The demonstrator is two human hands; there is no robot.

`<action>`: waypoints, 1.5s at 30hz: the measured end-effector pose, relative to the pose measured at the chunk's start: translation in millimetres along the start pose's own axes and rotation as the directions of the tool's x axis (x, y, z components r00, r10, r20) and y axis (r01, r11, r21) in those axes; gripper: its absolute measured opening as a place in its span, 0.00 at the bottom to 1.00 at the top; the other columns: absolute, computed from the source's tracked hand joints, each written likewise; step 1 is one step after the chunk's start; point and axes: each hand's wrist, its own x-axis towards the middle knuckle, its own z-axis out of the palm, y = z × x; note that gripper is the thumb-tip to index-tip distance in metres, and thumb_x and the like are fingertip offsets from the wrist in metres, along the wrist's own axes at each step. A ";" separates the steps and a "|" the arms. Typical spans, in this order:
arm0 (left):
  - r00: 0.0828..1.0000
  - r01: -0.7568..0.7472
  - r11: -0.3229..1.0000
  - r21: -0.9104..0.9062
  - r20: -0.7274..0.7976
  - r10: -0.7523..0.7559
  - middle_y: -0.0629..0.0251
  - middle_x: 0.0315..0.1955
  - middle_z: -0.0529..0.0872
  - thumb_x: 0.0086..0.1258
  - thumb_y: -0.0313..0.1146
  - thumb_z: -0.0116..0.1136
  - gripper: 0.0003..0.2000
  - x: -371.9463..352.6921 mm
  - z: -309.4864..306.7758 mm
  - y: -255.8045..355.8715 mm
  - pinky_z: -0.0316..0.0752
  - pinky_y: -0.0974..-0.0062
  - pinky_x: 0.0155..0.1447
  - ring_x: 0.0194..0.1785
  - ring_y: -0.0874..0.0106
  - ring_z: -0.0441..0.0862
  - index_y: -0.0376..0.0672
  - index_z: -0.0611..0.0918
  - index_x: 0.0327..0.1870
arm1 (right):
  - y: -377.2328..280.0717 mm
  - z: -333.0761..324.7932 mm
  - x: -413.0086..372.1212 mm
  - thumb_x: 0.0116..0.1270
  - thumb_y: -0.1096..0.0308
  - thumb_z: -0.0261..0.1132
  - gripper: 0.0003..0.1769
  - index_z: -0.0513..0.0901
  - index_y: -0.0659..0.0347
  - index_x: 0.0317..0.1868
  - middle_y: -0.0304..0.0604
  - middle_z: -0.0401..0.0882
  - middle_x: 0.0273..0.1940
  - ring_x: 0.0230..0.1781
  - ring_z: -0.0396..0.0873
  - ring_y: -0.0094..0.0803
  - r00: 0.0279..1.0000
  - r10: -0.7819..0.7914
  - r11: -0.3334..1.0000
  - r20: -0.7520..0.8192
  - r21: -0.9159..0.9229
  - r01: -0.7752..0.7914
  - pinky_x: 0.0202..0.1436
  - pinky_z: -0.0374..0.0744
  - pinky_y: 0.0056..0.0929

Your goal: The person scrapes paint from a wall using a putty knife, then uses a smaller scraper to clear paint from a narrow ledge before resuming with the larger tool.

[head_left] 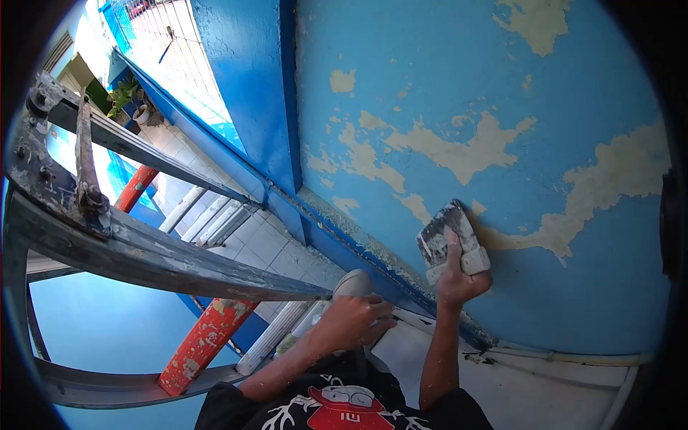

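My right hand (464, 281) grips a wide putty knife (448, 233), its dark blade smeared with white and lying against the light-blue wall (430, 86). Bare beige patches (459, 154) show around the blade where paint is gone. Lower down, my left hand (358, 319) has its fingers curled in front of my body; what they hold, if anything, is hidden. Just beyond it shows a rounded grey thing (352, 283) whose kind I cannot make out, close to the end of a ladder rail.
A paint-spattered metal ladder (179, 261) with red rungs (208, 344) fills the left side. Paint flakes lie along a blue ledge (373, 247) at the wall's foot. Beyond are a tiled floor (254, 236), a barred opening (175, 57) and a potted plant (125, 93).
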 end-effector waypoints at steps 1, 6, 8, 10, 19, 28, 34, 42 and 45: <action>0.999 0.039 0.996 -0.081 -0.020 -0.041 0.59 0.33 0.88 0.69 0.41 0.67 0.12 -2.5 -2.3 2.3 0.80 0.60 0.35 0.32 0.56 0.87 0.40 0.86 0.37 | -11.0 25.7 5.4 0.63 0.75 0.75 0.05 0.90 0.70 0.35 0.45 0.90 0.31 0.27 0.86 0.27 0.999 -0.050 0.996 0.016 -0.067 0.051 0.30 0.80 0.29; 0.968 0.147 0.974 -0.171 -0.176 -0.177 0.58 0.35 0.89 0.70 0.39 0.66 0.12 -13.2 -23.4 -30.3 0.79 0.65 0.36 0.33 0.62 0.88 0.37 0.86 0.40 | -34.3 84.0 3.0 0.63 0.74 0.75 0.07 0.89 0.71 0.37 0.47 0.90 0.31 0.28 0.88 0.30 0.992 -0.127 0.991 -0.016 0.046 0.127 0.30 0.81 0.30; 0.922 0.251 0.908 -0.335 -0.203 -0.330 0.58 0.36 0.90 0.72 0.38 0.65 0.13 -21.7 -24.9 -38.2 0.77 0.71 0.36 0.35 0.71 0.87 0.34 0.85 0.44 | -22.3 50.0 -11.1 0.64 0.77 0.74 0.07 0.89 0.72 0.41 0.50 0.91 0.35 0.31 0.89 0.31 1.000 -0.019 1.000 -0.009 -0.010 0.019 0.33 0.83 0.30; 0.912 0.207 0.907 -0.366 -0.265 -0.315 0.57 0.36 0.90 0.73 0.39 0.64 0.14 -18.6 -17.5 -40.8 0.77 0.72 0.36 0.35 0.72 0.86 0.34 0.85 0.45 | -13.5 40.2 -16.7 0.64 0.78 0.73 0.08 0.89 0.72 0.43 0.52 0.91 0.39 0.33 0.90 0.31 0.996 0.049 0.994 -0.073 0.099 -0.042 0.35 0.83 0.29; 0.953 0.225 0.912 -0.344 -0.120 -0.280 0.55 0.38 0.89 0.73 0.40 0.63 0.14 -11.3 -21.8 -28.4 0.77 0.68 0.39 0.35 0.67 0.85 0.35 0.86 0.47 | -47.7 134.4 10.6 0.64 0.70 0.74 0.08 0.83 0.64 0.34 0.46 0.82 0.27 0.23 0.83 0.43 0.972 -0.233 0.971 0.012 0.058 0.232 0.26 0.78 0.36; 0.885 0.303 0.698 -0.649 -0.081 -0.459 0.56 0.35 0.90 0.69 0.38 0.68 0.15 -146.2 -120.1 29.3 0.79 0.78 0.37 0.34 0.72 0.89 0.33 0.86 0.44 | 38.3 71.9 -61.6 0.60 0.74 0.71 0.05 0.85 0.62 0.37 0.44 0.85 0.32 0.30 0.84 0.44 0.898 -0.200 0.945 0.392 -0.164 0.283 0.34 0.82 0.39; 0.883 0.434 0.755 -0.492 0.064 -0.466 0.61 0.25 0.87 0.66 0.40 0.72 0.17 -107.4 -120.9 28.7 0.69 0.80 0.26 0.22 0.79 0.80 0.36 0.86 0.46 | 44.9 170.1 -108.3 0.52 0.74 0.70 0.13 0.83 0.60 0.40 0.45 0.84 0.37 0.39 0.84 0.46 0.831 -0.139 0.929 0.538 -0.221 0.298 0.42 0.84 0.40; 0.903 0.410 0.681 -0.607 0.163 -0.399 0.58 0.31 0.89 0.69 0.39 0.69 0.18 -105.4 -130.2 25.2 0.76 0.79 0.36 0.31 0.75 0.86 0.33 0.85 0.49 | 63.9 138.5 -116.7 0.56 0.74 0.70 0.09 0.84 0.60 0.39 0.46 0.85 0.38 0.38 0.84 0.46 0.768 -0.040 0.899 0.639 -0.312 0.307 0.40 0.84 0.43; 0.878 0.416 0.565 -0.712 0.152 -0.454 0.60 0.27 0.87 0.68 0.39 0.70 0.18 -101.8 -134.5 29.9 0.71 0.84 0.32 0.27 0.80 0.83 0.30 0.85 0.46 | 60.1 168.1 -125.6 0.57 0.73 0.69 0.10 0.84 0.60 0.40 0.46 0.86 0.38 0.38 0.85 0.46 0.733 -0.029 0.884 0.680 -0.325 0.336 0.39 0.84 0.43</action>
